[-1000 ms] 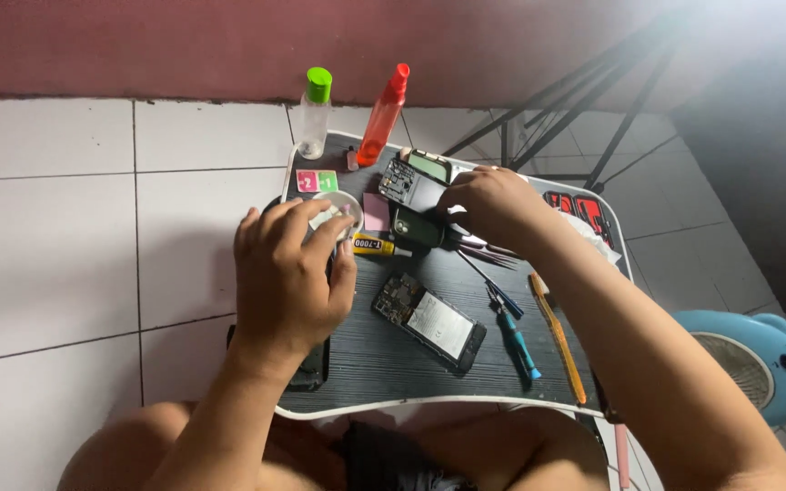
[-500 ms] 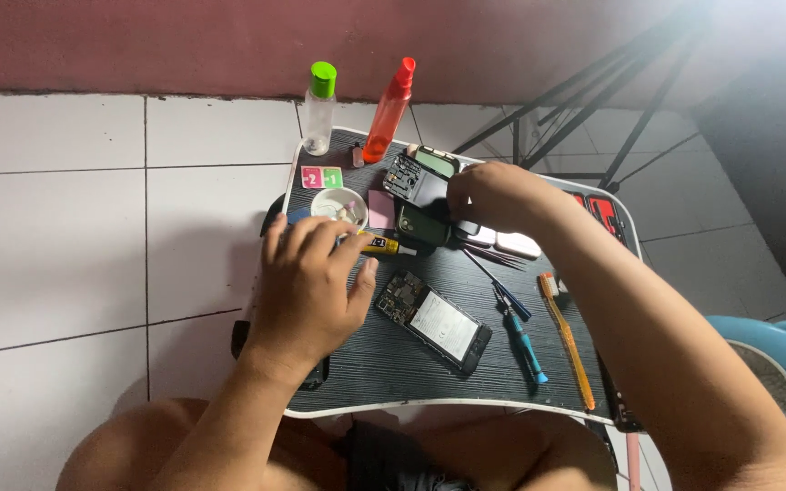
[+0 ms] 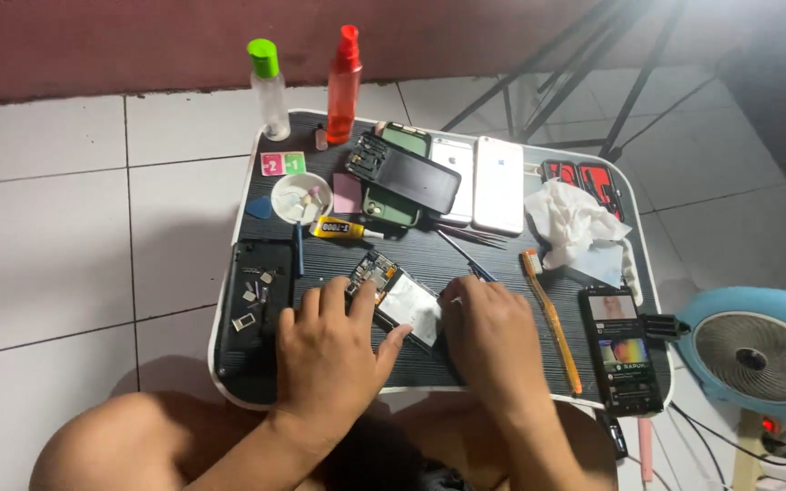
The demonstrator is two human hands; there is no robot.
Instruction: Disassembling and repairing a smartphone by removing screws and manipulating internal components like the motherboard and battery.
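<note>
Now both hands, left hand (image 3: 329, 359) and right hand (image 3: 491, 338), have dropped to the opened phone (image 3: 395, 298).

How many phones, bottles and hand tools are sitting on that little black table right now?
Phones: 6 – opened phone under both hands, lit phone, two pale phones face down, black phone, green-cased phone beneath it.
Bottles: 2 – clear green-capped, red spray.
Tools: 3 – orange toothbrush, tweezers, blue-handled driver.
Total: 11

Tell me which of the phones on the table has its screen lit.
The black phone at the table's right front corner, beside the blue fan. Its screen shows a picture; the others lie dark, face down or opened.
</note>
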